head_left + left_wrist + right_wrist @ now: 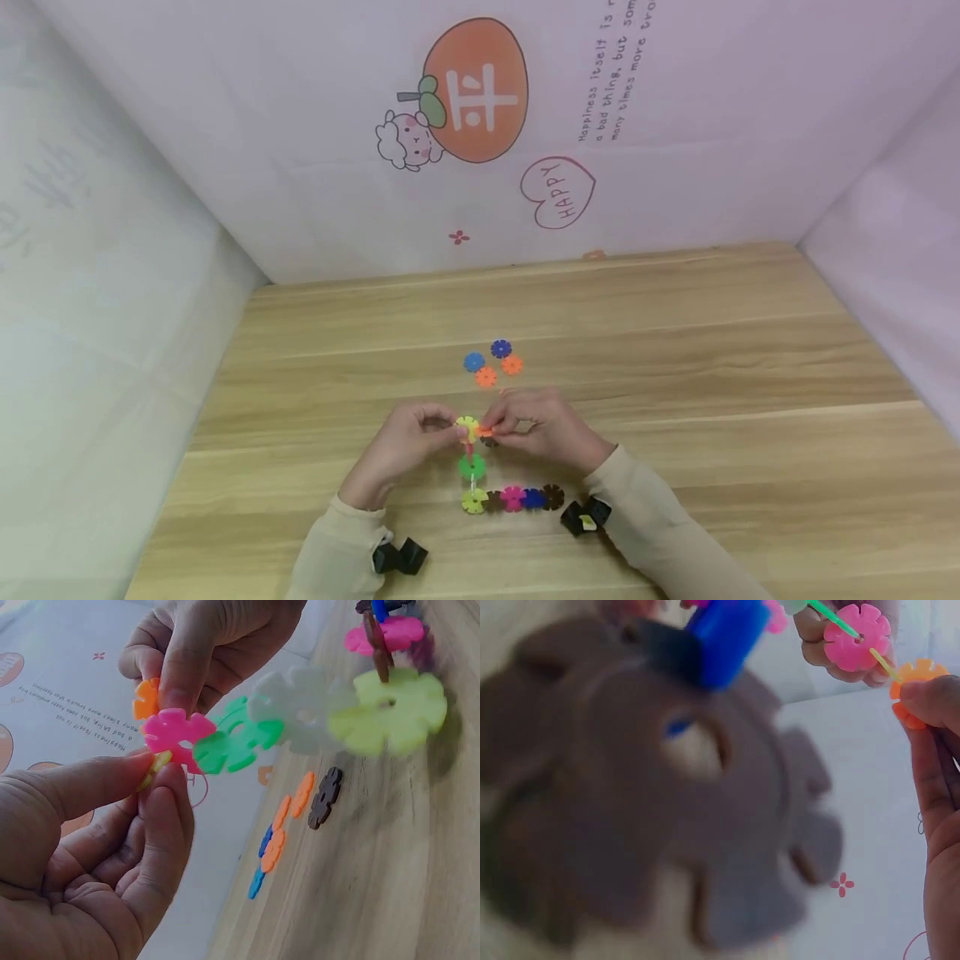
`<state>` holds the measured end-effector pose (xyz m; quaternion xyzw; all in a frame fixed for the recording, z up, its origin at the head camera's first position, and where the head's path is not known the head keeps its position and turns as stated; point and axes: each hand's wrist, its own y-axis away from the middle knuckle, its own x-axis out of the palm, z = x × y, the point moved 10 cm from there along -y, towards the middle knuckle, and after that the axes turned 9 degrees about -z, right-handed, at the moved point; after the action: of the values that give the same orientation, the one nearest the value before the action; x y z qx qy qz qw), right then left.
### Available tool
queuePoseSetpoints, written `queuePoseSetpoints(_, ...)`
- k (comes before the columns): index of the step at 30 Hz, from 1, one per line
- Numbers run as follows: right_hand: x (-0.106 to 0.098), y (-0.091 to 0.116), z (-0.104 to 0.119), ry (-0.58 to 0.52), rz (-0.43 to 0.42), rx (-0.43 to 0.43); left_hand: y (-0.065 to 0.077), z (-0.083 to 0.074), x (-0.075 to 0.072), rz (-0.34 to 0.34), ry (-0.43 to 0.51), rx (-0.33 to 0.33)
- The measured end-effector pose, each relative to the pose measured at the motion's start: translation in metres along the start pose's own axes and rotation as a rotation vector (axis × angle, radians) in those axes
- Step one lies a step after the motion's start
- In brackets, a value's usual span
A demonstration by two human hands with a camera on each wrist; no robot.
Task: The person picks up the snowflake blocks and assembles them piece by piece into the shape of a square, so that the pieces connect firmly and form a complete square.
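Between its thumb and fingers, my left hand [401, 446] pinches a yellow notched plastic snowflake disc [467, 424]. My right hand [553, 427] pinches an orange disc [924, 670] against the yellow one's edge; whether their slots interlock I cannot tell. From the yellow disc a joined chain runs toward me: a pink disc [178, 733], a green disc [472, 467], a whitish disc [289, 709] and a yellow-green disc [474, 502]. There it turns right through a brown disc [493, 501], a pink one [513, 498], a blue one [533, 498] and a dark brown end disc [553, 497].
Beyond the hands lie loose discs: a light blue one [474, 362], a dark blue one [501, 348] and several orange ones [512, 364]. A dark brown disc [326, 796] lies nearer, partly under my right hand. A printed cloth [322, 167] stands behind the wooden table [712, 358].
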<state>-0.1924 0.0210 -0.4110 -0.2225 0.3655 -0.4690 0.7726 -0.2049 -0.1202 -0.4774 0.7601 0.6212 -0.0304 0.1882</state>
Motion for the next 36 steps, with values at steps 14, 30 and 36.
queuePoseSetpoints(14, 0.003, 0.002, -0.013, 0.145, 0.094, 0.074, 0.000, 0.002, 0.000, 0.018, -0.041, 0.020)
queuePoseSetpoints(30, 0.000, 0.020, -0.056, 0.333, 0.289, 0.460, -0.001, 0.006, -0.009, 0.020, -0.074, 0.015)
queuePoseSetpoints(36, 0.010, 0.022, -0.056, 0.306, 0.350, 0.474, 0.000, 0.006, -0.009, 0.046, -0.067, 0.004)
